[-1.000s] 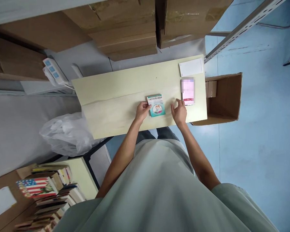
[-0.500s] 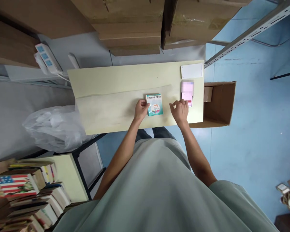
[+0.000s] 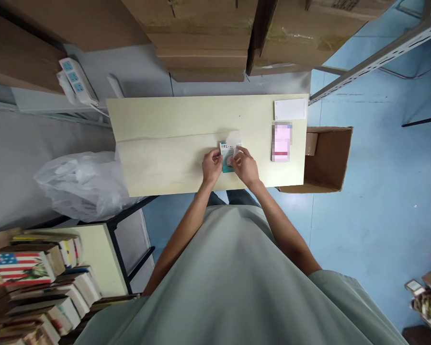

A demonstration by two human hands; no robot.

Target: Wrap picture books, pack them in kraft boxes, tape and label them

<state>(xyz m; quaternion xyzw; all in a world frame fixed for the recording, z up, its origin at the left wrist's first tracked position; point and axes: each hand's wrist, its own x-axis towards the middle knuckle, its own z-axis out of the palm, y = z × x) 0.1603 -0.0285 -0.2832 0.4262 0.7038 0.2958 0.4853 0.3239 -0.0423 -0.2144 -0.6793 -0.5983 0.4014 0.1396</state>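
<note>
Right now the person at the pale table (image 3: 165, 167) has both hands at a small teal-and-white book (image 3: 226, 155), which lies flat near the table's front edge, right before the body. The left hand (image 3: 212, 167) is at the book's left edge, fingers curled and thumb beside the cover; I can't tell from here whether it grips the book or only steadies it. The right hand (image 3: 246, 167) reaches over the book's right side, thumb and fingers bent together on a pale sheet (image 3: 233, 138), which they seem to pinch. That sheet sticks up past the top edge of the cover, and I can't make out whether it is part of the book.

Over by the table's right end lies a phone (image 3: 281, 141) with a pink screen, just below a white rectangular item (image 3: 290, 109). Beside that end stands an open carton (image 3: 330, 160) with a smaller box (image 3: 311, 143) in it. Cardboard boxes (image 3: 206, 45) line the far side, a power strip (image 3: 77, 81) sits to the left, and a plastic bag (image 3: 84, 184) slumps near the table's left end, above a row of books (image 3: 53, 297)
</note>
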